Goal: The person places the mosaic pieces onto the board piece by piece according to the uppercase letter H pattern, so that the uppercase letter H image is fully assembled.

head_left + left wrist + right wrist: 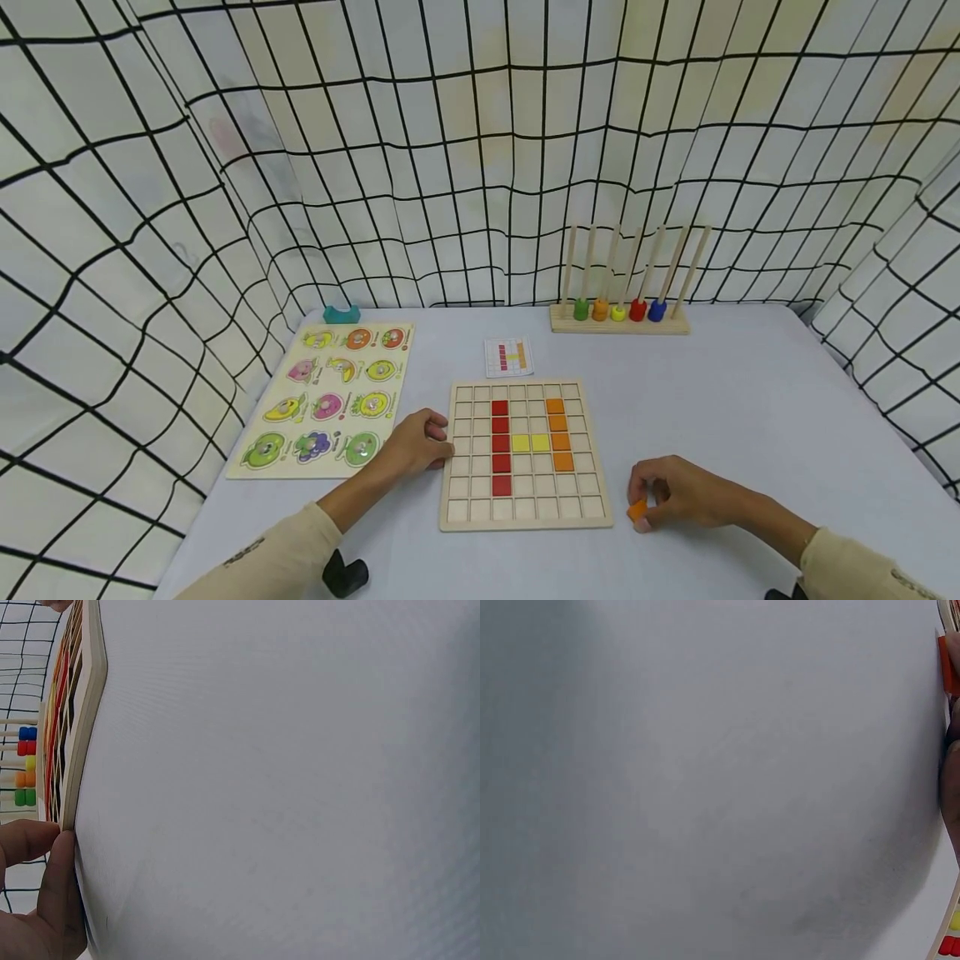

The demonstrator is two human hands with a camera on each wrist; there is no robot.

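Observation:
A wooden grid board (pixel 536 508) lies flat in the middle of the table, with a column of red tiles (pixel 500 444), two yellow tiles (pixel 530 442) and a column of orange tiles (pixel 558 422) in its cells. At its left edge, my left hand (pixel 416 443) holds the rim; the left wrist view has the fingertips (pixel 57 859) right at the board's side (pixel 84 750). Just right of the board's lower corner, my right hand (pixel 678 493) pinches a loose orange tile (pixel 637 510) between thumb and fingers. Only part of that tile (pixel 946 666) shows in the right wrist view.
Behind the board lies a small pattern card (pixel 508 357). A fruit picture board (pixel 315 475) is at the left, with a teal piece (pixel 341 315) behind it. At the back right stands a peg rack (pixel 620 322) with coloured beads. Black netting (pixel 480 167) surrounds the table.

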